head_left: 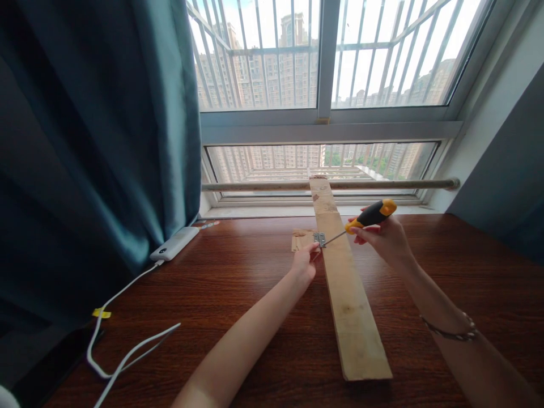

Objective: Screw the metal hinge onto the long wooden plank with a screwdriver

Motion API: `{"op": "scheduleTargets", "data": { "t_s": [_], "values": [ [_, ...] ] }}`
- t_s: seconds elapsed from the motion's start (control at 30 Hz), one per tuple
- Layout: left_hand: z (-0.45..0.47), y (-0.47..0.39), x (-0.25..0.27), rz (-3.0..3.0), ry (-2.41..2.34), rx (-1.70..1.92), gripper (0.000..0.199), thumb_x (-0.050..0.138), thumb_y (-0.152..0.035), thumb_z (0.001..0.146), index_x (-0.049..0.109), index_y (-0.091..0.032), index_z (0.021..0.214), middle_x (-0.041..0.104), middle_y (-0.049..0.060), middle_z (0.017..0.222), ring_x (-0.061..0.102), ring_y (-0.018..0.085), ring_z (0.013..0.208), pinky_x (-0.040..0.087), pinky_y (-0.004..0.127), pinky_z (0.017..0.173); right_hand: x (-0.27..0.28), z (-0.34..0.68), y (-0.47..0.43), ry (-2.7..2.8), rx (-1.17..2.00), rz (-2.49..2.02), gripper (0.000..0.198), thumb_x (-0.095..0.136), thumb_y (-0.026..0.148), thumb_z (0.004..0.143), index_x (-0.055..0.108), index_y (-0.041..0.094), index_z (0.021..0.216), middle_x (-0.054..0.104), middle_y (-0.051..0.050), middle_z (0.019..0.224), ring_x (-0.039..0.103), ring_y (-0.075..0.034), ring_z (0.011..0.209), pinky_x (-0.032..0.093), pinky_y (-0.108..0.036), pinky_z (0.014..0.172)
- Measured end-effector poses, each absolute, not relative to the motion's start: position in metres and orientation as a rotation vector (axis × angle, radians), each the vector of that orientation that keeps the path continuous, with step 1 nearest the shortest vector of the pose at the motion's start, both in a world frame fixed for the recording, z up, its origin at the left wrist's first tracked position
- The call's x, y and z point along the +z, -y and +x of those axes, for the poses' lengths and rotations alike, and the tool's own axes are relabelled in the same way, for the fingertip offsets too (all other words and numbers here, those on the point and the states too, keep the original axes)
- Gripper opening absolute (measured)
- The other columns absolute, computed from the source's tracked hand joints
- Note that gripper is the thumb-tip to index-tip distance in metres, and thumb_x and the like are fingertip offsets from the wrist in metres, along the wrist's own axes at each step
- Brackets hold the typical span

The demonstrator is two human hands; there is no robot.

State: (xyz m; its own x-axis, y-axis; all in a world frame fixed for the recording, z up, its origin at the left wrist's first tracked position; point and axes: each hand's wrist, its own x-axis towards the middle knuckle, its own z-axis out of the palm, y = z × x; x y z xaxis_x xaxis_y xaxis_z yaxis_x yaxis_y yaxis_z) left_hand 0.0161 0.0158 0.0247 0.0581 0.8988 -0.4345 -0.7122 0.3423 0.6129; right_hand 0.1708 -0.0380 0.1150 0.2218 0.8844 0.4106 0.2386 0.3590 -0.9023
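A long pale wooden board [348,294] lies on the dark brown table, its far end by the window. Against its left edge sits a short wooden piece [300,240], with a small metal hinge [318,238] spanning the two. My left hand [305,264] is at the hinge's near edge, fingers closed together there; whatever they pinch is too small to make out. In my right hand [385,241] is a screwdriver [372,216] with a black and yellow handle. Its shaft slants down to the left, and the tip meets the hinge's right side.
On the table's left stands a white power bank [175,243] with a white cable [123,362] trailing toward me. A blue curtain [127,113] hangs at left. Behind the table are a horizontal pipe [382,185] and a barred window.
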Motion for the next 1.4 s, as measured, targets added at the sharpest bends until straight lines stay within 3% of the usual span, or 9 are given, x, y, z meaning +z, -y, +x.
{"op": "scheduleTargets", "data": {
  "t_s": [0.17,0.37,0.47,0.6,0.77,0.87,1.03,1.23,1.4],
  "values": [
    [0.016,-0.015,0.025,0.249,-0.864,1.249,0.014,0.057,0.002,0.067,0.057,-0.012,0.061,0.063,0.003,0.061,0.056,0.010,0.053,0.048,0.023,0.059,0.089,0.162,0.028,1.145,0.077,-1.339,0.045,0.074,0.047,0.058,0.053,0.017,0.083,0.064,-0.003,0.063,0.059,-0.017,0.045,0.046,-0.026,0.038],
    [0.016,-0.014,0.026,0.273,-0.863,1.237,0.014,0.057,0.002,0.066,0.058,-0.011,0.062,0.064,0.004,0.063,0.056,0.010,0.053,0.047,0.023,0.059,0.097,0.155,0.035,1.216,0.440,-1.137,0.048,0.072,0.047,0.062,0.051,0.018,0.094,0.067,-0.004,0.078,0.060,-0.015,0.043,0.049,-0.026,0.037],
    [0.016,-0.014,0.026,0.271,-0.858,1.248,0.014,0.057,0.002,0.066,0.058,-0.011,0.061,0.063,0.003,0.062,0.056,0.010,0.053,0.047,0.023,0.059,0.110,0.157,0.041,1.244,0.712,-1.052,0.054,0.076,0.042,0.058,0.049,0.019,0.100,0.066,-0.007,0.095,0.065,-0.017,0.054,0.057,-0.033,0.050],
    [0.016,-0.014,0.025,0.265,-0.866,1.240,0.014,0.057,0.001,0.066,0.057,-0.011,0.061,0.062,0.002,0.060,0.055,0.009,0.052,0.046,0.022,0.058,0.116,0.162,0.045,1.232,0.874,-1.018,0.058,0.078,0.040,0.056,0.049,0.020,0.103,0.066,-0.008,0.098,0.066,-0.020,0.061,0.059,-0.038,0.059],
    [0.015,-0.014,0.027,0.258,-0.846,1.257,0.008,0.059,-0.005,0.066,0.057,-0.013,0.066,0.062,0.001,0.061,0.053,0.009,0.049,0.046,0.023,0.055,0.105,0.162,0.044,1.323,0.374,-1.323,0.047,0.077,0.043,0.056,0.059,0.017,0.091,0.066,-0.004,0.065,0.065,-0.024,0.057,0.054,-0.036,0.054],
    [0.015,-0.014,0.028,0.241,-0.847,1.258,0.007,0.058,-0.006,0.067,0.057,-0.013,0.069,0.062,0.002,0.063,0.053,0.010,0.049,0.047,0.025,0.055,0.100,0.158,0.044,1.348,0.229,-1.342,0.042,0.075,0.043,0.059,0.060,0.018,0.089,0.064,-0.002,0.062,0.063,-0.021,0.054,0.051,-0.031,0.051],
    [0.014,-0.015,0.028,0.250,-0.852,1.249,0.010,0.055,-0.003,0.066,0.054,-0.013,0.066,0.061,0.002,0.062,0.051,0.008,0.047,0.047,0.024,0.055,0.104,0.154,0.044,1.242,0.612,-1.158,0.048,0.076,0.037,0.059,0.055,0.019,0.098,0.065,-0.002,0.077,0.056,-0.012,0.042,0.044,-0.023,0.037],
    [0.013,-0.014,0.029,0.232,-0.846,1.239,0.011,0.056,-0.002,0.065,0.055,-0.013,0.066,0.061,0.000,0.062,0.050,0.008,0.047,0.046,0.023,0.054,0.122,0.161,0.052,1.124,1.058,-0.935,0.054,0.079,0.026,0.057,0.054,0.018,0.104,0.066,-0.007,0.099,0.066,-0.018,0.064,0.057,-0.032,0.063],
    [0.014,-0.013,0.030,0.232,-0.846,1.250,0.011,0.056,-0.002,0.065,0.055,-0.013,0.065,0.060,0.000,0.060,0.050,0.007,0.047,0.045,0.023,0.054,0.121,0.165,0.048,1.115,1.018,-0.982,0.040,0.080,0.028,0.054,0.064,0.014,0.088,0.068,-0.009,0.095,0.068,-0.021,0.067,0.058,-0.033,0.065]
  ]
}}
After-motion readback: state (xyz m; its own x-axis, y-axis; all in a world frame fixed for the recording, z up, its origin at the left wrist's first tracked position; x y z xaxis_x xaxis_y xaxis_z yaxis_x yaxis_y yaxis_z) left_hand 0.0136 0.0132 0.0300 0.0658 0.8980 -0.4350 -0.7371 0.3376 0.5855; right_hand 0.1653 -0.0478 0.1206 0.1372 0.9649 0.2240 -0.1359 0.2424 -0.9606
